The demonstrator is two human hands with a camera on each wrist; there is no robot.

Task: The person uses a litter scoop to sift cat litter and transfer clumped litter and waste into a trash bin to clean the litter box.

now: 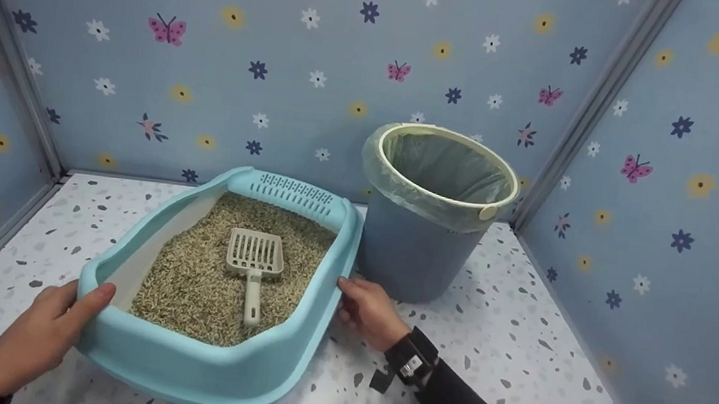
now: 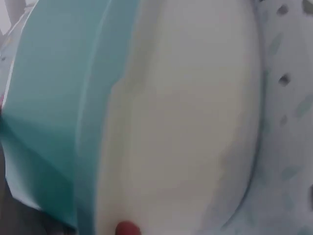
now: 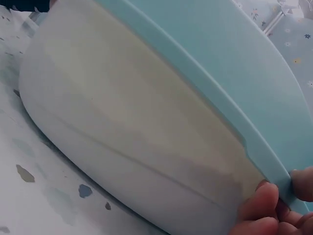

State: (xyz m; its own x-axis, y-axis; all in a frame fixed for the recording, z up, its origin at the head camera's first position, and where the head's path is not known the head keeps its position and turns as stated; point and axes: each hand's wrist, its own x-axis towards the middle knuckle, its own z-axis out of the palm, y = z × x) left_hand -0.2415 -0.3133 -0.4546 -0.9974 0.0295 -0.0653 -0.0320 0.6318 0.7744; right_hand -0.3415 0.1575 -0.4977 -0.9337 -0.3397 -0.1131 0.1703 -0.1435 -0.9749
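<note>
A light blue litter box (image 1: 179, 359) with a pale inner wall stands at an angle on the speckled surface, filled with tan pellet litter (image 1: 194, 278). On the litter lies a beige slotted litter scoop (image 1: 255, 261), its handle toward me. My left hand (image 1: 33, 335) grips the box's near left corner, thumb over the rim; only a fingertip (image 2: 128, 228) shows in the left wrist view. At the right side, my right hand (image 1: 370, 312) pinches the rim's edge. In the right wrist view, the thumb (image 3: 302, 183) is above the blue rim and the curled fingers (image 3: 259, 208) are beneath it.
A grey-blue trash bin (image 1: 417, 254) with a pale ring and a translucent liner (image 1: 449, 161) stands right behind the box, close to its right edge. Blue panels (image 1: 322, 40) with flowers and butterflies enclose the back and both sides. The white speckled surface (image 1: 514, 375) extends to the right.
</note>
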